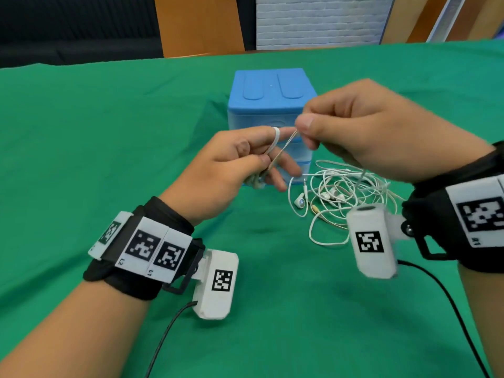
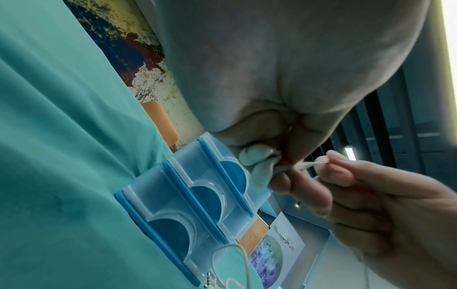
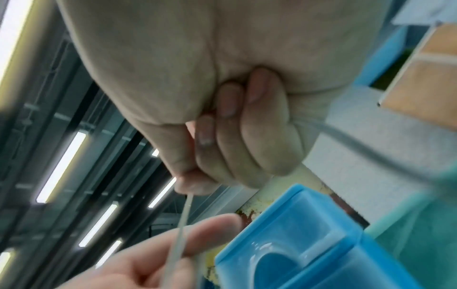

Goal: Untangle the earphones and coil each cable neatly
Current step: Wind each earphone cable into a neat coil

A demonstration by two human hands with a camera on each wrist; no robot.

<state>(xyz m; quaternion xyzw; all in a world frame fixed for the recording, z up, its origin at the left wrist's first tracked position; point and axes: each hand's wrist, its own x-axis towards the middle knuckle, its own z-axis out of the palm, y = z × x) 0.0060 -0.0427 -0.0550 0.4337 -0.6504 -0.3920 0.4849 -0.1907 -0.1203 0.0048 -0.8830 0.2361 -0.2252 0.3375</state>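
Both hands hold one earphone cable (image 1: pixel 282 148) taut.
Left hand (image 1: pixel 234 165) pinches its wound end; right hand (image 1: pixel 362 126) pinches the strand above the tangle (image 1: pixel 341 192).

white earphone cable (image 1: pixel 276 141) looped round left index finger, short taut stretch running to right-hand pinch. rest of earphones (image 1: pixel 343 192) = messy white tangle on green cloth, buds somewhere mid-heap, plug at left edge

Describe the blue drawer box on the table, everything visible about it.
The blue drawer box stands upright on the green cloth, beyond both hands. It looks plastic: an opaque blue top with two long shallow grooves, and translucent drawer fronts with rounded pull recesses, all shut. The tangled white earphones lie by its base; contact is unclear.
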